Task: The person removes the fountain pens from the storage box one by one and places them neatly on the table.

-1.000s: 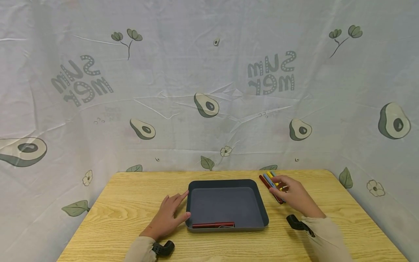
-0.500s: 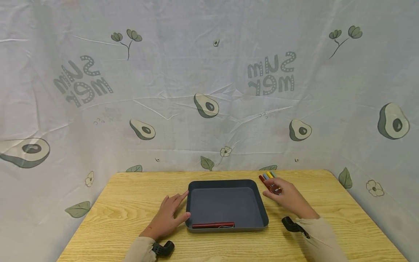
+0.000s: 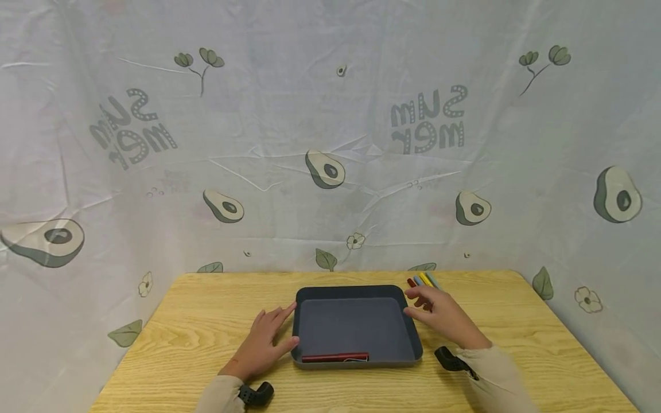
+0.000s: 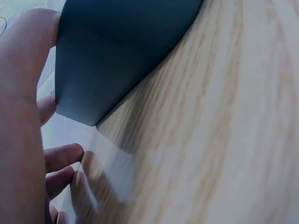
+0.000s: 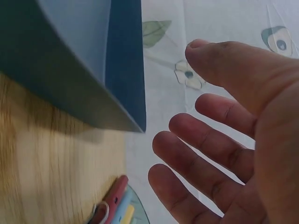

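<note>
A dark grey tray [image 3: 356,327] lies on the wooden table, with a dark red pen [image 3: 335,357] with a wire clip along its near wall. My left hand [image 3: 264,344] touches the tray's left side with thumb and forefinger, fingers spread; the left wrist view shows them against the outer wall [image 4: 107,56]. My right hand [image 3: 445,317] is beside the tray's right rim, holding nothing, fingers loosely bent and apart in the right wrist view. Behind it lie several pens: a red pen [image 5: 117,196], a blue pen [image 5: 122,205], a yellow pen [image 3: 426,279] and a pale green-blue pen [image 3: 432,280], partly hidden.
The light wooden table [image 3: 227,298] reaches back to a pale cloth [image 3: 279,126] printed with avocados, leaves and flowers, which also hangs at both sides. A black wrist device [image 3: 256,394] is on the left arm and another device [image 3: 451,360] on the right.
My right hand has moved left and slightly nearer, away from over the pens to the tray's right rim. The left hand, the tray and the pen in it stay put.
</note>
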`<state>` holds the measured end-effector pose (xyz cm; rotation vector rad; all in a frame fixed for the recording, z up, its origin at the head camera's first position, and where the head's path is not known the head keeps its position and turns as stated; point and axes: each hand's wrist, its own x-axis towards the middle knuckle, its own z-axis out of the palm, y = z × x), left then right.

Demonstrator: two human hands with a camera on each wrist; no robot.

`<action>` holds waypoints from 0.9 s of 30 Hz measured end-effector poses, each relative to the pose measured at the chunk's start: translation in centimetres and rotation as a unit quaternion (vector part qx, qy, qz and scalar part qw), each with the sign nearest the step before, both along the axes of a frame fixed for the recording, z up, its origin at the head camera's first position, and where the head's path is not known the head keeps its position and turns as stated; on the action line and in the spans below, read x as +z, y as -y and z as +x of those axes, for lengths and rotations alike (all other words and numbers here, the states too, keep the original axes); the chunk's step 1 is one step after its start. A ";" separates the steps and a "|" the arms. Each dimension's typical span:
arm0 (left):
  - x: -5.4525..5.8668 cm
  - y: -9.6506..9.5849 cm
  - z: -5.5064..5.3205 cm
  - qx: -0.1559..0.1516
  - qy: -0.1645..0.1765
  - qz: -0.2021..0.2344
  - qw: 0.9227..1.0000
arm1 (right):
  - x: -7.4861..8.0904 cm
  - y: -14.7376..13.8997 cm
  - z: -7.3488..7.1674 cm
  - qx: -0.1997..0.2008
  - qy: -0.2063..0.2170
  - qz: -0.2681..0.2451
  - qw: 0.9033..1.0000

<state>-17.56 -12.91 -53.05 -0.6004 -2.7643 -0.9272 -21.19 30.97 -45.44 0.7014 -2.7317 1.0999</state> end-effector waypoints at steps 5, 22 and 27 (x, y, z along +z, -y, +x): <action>0.0 0.2 -0.2 -0.002 0.011 0.000 1.000 | 0.5 1.3 0.0 0.014 0.005 0.025 1.000; -0.1 0.4 -0.3 -0.003 0.039 -0.001 0.999 | 1.2 7.0 0.9 0.145 0.012 0.156 0.977; -0.1 0.3 -0.4 -0.002 0.043 -0.002 0.999 | 0.8 8.6 1.1 0.181 0.035 0.181 0.966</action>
